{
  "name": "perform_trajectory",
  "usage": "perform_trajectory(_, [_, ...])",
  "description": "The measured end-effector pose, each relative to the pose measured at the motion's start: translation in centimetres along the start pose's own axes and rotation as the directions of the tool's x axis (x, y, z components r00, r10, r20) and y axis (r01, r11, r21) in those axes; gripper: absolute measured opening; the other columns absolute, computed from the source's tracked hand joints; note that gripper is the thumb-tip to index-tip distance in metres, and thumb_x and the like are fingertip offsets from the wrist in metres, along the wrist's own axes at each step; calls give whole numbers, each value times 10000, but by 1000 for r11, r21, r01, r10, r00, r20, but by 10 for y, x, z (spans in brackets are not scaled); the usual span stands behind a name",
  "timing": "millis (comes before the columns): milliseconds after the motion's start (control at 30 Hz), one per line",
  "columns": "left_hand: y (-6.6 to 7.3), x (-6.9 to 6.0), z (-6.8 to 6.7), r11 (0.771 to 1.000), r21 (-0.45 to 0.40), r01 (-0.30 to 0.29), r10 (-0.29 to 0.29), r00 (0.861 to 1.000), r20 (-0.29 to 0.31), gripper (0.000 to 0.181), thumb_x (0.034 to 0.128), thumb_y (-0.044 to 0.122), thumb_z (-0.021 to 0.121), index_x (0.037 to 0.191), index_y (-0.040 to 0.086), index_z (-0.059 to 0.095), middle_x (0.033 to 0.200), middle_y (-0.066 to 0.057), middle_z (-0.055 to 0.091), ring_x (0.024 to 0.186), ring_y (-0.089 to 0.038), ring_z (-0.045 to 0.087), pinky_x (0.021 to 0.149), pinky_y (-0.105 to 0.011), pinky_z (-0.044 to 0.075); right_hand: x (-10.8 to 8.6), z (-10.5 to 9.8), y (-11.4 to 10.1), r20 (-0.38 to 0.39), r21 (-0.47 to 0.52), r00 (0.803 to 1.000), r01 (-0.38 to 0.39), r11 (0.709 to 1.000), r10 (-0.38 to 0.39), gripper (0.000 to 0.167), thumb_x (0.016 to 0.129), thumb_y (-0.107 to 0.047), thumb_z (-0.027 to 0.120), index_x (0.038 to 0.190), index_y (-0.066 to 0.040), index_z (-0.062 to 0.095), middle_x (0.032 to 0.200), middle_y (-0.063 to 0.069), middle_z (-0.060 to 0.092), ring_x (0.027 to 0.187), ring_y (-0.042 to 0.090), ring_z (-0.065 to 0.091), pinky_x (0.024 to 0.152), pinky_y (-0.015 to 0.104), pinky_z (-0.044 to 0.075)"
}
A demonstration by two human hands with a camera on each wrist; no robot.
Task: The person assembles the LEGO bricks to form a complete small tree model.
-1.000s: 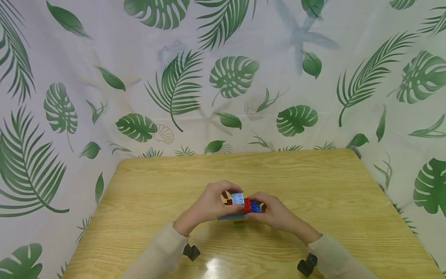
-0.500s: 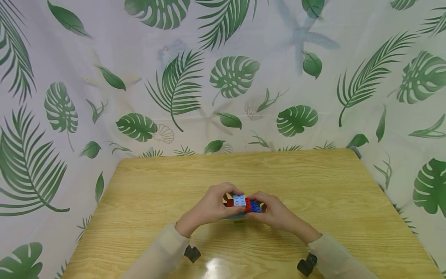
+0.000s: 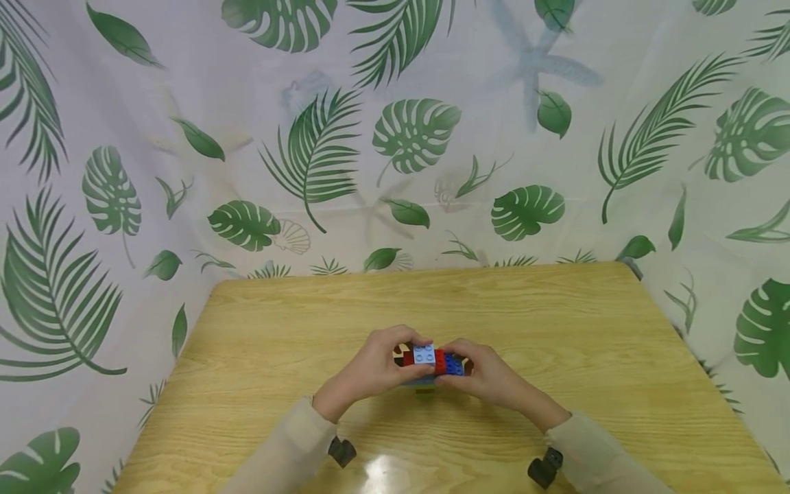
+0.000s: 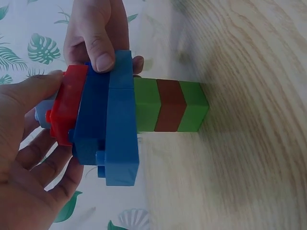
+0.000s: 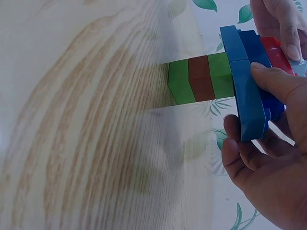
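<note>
Toy bricks form a tower on the table. Its column has a lower green brick (image 4: 193,108), a brown brick (image 4: 169,105) and an upper green brick (image 4: 146,105). Wider medium-blue bricks (image 4: 122,139) lie across it, then a dark blue brick (image 4: 91,124), a red brick (image 4: 69,105) and a light blue brick (image 3: 424,354) on top. My left hand (image 3: 373,363) pinches the light blue brick, its thumb tip near the red one. My right hand (image 3: 487,374) grips the blue layers from the right, thumb (image 5: 276,79) on the near side. Palms partly hide the layers.
The wooden table (image 3: 296,309) extends around the tower on every side. Behind it hangs a white cloth (image 3: 432,226) printed with green leaves. Dark wrist cameras sit under both sleeves.
My left hand has shifted slightly right and nearer with the light blue brick. Less of the medium-blue layer shows below it. My right hand has stayed almost still.
</note>
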State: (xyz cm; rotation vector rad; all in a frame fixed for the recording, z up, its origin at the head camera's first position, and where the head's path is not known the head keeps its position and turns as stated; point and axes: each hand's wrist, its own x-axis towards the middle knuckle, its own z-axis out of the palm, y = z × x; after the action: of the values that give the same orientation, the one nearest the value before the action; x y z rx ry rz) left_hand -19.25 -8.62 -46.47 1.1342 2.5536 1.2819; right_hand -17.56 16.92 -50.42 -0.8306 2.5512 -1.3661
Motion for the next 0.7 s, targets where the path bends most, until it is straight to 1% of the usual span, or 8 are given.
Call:
perform_trajectory(167, [-2, -3, 3, 999, 13, -39, 39, 999, -25, 347, 933, 228, 829, 1238, 106, 720, 1146, -28, 732, 934, -94, 643, 827, -319, 582, 0, 1, -1, -1, 0, 1000, -4, 1000, 4, 395, 957, -315, 794, 1297, -147, 687, 1167, 9, 706, 903, 100, 588, 740, 274, 538])
perform_trajectory(233, [-2, -3, 3, 999, 12, -43, 43, 999, -28, 351, 933, 231, 829, 1243, 108, 719, 1161, -28, 733, 930, -89, 643, 827, -325, 587, 0, 1, -1, -5, 4, 1000, -7, 1000, 7, 391, 955, -308, 795, 1294, -146, 688, 1169, 12, 707, 903, 103, 591, 738, 278, 540])
perform_trajectory(333, [-2, -5, 4, 1000, -3, -31, 31, 999, -22, 367, 942, 246, 820, 1266, 113, 710, 1200, -30, 733, 942, -92, 649, 832, -337, 596, -1, 3, -1, -9, 8, 1000, -9, 1000, 9, 389, 954, -301, 797, 1292, -142, 689, 1168, 17, 712, 906, 96, 599, 739, 282, 546])
perform_trajectory(400, [-4, -7, 5, 1000, -18, -15, 15, 1000, -15, 409, 943, 266, 819, 1304, 118, 696, 1251, -37, 725, 974, -108, 659, 832, -332, 600, -1, 4, -1, -7, 9, 1000, -10, 1000, 10, 394, 954, -297, 798, 1296, -136, 687, 1174, 24, 715, 910, 93, 603, 740, 285, 550])
perform_trajectory(500, [-8, -13, 6, 999, -35, 19, -19, 1000, -2, 522, 938, 294, 822, 1404, 139, 645, 1332, -45, 699, 1043, -141, 672, 860, -307, 592, -1, 4, -2, -4, 9, 1000, -23, 1000, 23, 414, 957, -305, 794, 1311, -125, 679, 1190, 34, 715, 918, 99, 602, 745, 278, 546])
perform_trajectory(600, [-15, -18, 6, 997, -28, 78, -78, 997, 10, 646, 922, 319, 838, 1497, 187, 574, 1410, -26, 663, 1108, -151, 660, 901, -292, 566, 0, 3, -3, -2, 8, 998, -59, 998, 59, 446, 967, -321, 780, 1344, -113, 666, 1217, 44, 712, 945, 118, 607, 775, 259, 542])
perform_trajectory(700, [-23, -23, 5, 991, -13, 136, -136, 990, 20, 713, 909, 311, 854, 1534, 198, 529, 1432, -8, 652, 1132, -150, 643, 917, -301, 545, 3, 0, -5, -3, 8, 995, -104, 995, 104, 472, 978, -346, 762, 1369, -105, 653, 1234, 50, 711, 981, 146, 614, 816, 244, 537])
